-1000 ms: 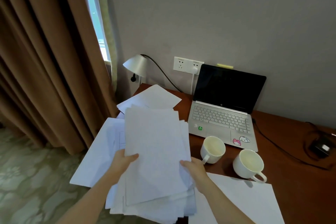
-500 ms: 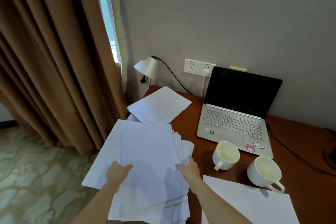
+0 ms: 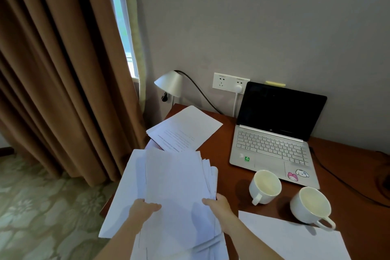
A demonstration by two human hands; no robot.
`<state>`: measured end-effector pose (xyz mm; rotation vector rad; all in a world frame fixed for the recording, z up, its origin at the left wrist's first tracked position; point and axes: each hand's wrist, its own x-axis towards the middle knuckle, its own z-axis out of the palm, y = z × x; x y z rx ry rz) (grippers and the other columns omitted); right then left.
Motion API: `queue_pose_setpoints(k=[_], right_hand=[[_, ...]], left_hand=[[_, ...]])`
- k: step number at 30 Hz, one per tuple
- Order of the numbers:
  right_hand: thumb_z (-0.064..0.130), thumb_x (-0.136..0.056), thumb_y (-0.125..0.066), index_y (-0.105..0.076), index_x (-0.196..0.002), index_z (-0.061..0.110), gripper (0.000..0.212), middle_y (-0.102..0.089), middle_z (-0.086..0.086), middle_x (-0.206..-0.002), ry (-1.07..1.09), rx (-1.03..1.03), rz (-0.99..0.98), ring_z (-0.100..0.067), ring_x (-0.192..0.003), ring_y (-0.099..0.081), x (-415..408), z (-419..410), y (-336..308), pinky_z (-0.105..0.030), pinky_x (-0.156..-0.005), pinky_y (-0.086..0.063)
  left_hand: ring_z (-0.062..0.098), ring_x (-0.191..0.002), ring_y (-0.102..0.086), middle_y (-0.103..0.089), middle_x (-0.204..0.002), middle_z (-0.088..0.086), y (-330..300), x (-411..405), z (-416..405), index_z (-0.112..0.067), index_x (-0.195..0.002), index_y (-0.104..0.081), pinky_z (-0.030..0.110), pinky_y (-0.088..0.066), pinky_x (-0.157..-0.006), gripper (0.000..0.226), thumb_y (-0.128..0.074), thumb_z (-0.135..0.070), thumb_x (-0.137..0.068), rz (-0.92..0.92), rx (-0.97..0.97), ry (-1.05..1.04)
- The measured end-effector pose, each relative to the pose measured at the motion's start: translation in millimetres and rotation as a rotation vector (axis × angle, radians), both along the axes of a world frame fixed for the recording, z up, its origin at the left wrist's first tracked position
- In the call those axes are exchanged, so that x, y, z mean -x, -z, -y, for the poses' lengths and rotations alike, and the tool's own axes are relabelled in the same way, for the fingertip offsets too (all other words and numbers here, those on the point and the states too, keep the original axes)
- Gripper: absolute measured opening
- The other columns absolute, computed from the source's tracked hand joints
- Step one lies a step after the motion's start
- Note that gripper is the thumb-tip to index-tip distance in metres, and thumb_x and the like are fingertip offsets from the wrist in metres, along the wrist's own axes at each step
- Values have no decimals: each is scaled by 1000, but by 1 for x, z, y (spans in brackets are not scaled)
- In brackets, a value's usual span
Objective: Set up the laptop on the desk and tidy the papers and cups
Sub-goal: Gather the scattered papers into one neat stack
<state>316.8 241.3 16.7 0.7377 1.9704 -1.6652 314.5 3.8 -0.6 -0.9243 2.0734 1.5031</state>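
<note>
I hold a loose stack of white papers over the desk's left front corner. My left hand grips its near left edge, thumb on top. My right hand grips the near right edge. A second small pile of printed sheets lies behind it. One more sheet lies at the front right. An open silver laptop with a dark screen stands against the wall. Two empty white cups sit in front of it, one nearer the papers, one further right.
The brown desk meets a grey wall. A small silver lamp and a wall socket with a white plug are at the back. Dark cables run along the right. Brown curtains hang left, over patterned carpet.
The paper stack has dropped lower and flatter toward the desk, uncovering the printed pile behind it. The view has shifted left and up, so the laptop and cups sit further right.
</note>
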Motion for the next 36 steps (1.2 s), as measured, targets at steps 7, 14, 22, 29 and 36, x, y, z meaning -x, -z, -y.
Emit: queue_pose_setpoints(k=[7, 14, 22, 29, 36], right_hand=[[28, -85, -62, -50, -127, 11, 47, -54, -8, -127, -108, -241, 11, -27, -121, -46, 0, 6, 4, -42, -102, -43], [24, -87, -61, -42, -135, 7, 54, -47, -11, -132, -39, -235, 0, -28, -117, -50, 1, 13, 4, -41, -100, -46], [17, -88, -61, -55, -123, 7, 37, -65, -8, -112, 59, 122, 36, -24, -99, -64, 4, 36, 2, -36, -85, -54], [14, -93, -56, -59, -122, 8, 30, -68, -7, -112, -44, 198, 21, -24, -100, -65, 5, 58, 4, -36, -85, -54], [8, -92, -55, -58, -123, 7, 32, -66, -5, -102, -63, 140, -11, -20, -90, -63, 12, 46, -2, -24, -64, -49]], left_hand=[[29, -127, -35, -41, -135, 7, -4, 5, -9, -17, -126, -47, 45, -34, -102, 62, -68, -48, -76, 102, 569, 306], [38, -138, -22, -27, -148, 20, 1, 9, 56, -7, -145, -26, 52, -25, -110, 99, -71, -56, -72, 110, 591, 84], [41, -130, -31, -34, -141, 23, 4, 3, 64, -2, -134, -40, 47, -31, -105, 57, -58, -29, -88, 112, 621, 97], [38, -121, -50, -53, -132, 25, 2, 1, 60, 9, -126, -51, 39, -37, -99, 60, -50, -42, -94, -12, 368, -58], [39, -110, -58, -61, -121, 26, -6, 4, 58, 11, -119, -57, 42, -45, -98, 51, -77, -13, -78, 8, -35, -154]])
